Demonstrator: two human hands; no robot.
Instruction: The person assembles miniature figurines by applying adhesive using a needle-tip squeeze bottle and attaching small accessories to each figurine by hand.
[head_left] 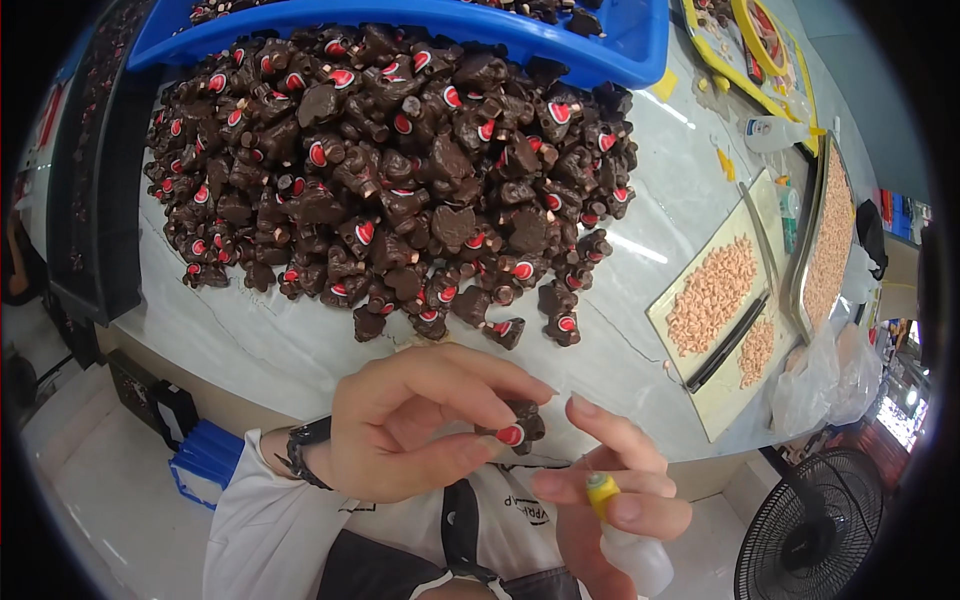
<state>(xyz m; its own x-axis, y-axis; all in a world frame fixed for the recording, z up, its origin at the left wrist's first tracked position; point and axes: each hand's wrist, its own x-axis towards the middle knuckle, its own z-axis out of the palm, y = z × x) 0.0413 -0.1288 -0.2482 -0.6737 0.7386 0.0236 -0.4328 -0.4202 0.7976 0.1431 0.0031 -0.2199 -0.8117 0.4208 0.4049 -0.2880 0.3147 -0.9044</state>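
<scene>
So the pale table (260, 350) is mostly covered by a huge pile of brown figurines (400, 180), dark little moulded animal shapes, most with a red-and-white mouth patch. Behind the pile is a blue tray (620, 45), and off to the right sit flat trays of small peach pieces (712, 295).

Down near the lower edge, the left hand (410, 425) has its grip closed around one brown figurine (518, 428), pinched between thumb and fingertips, held up off the table in front of the chest. The right hand (615, 500) is wrapped shut around a small squeeze bottle with a yellow nozzle (615, 520), tip just beside the figurine.

Progress-wise, I'd guess it's slow going: one piece in hand, hundreds sitting there, and I can't tell finished ones from unfinished.
</scene>
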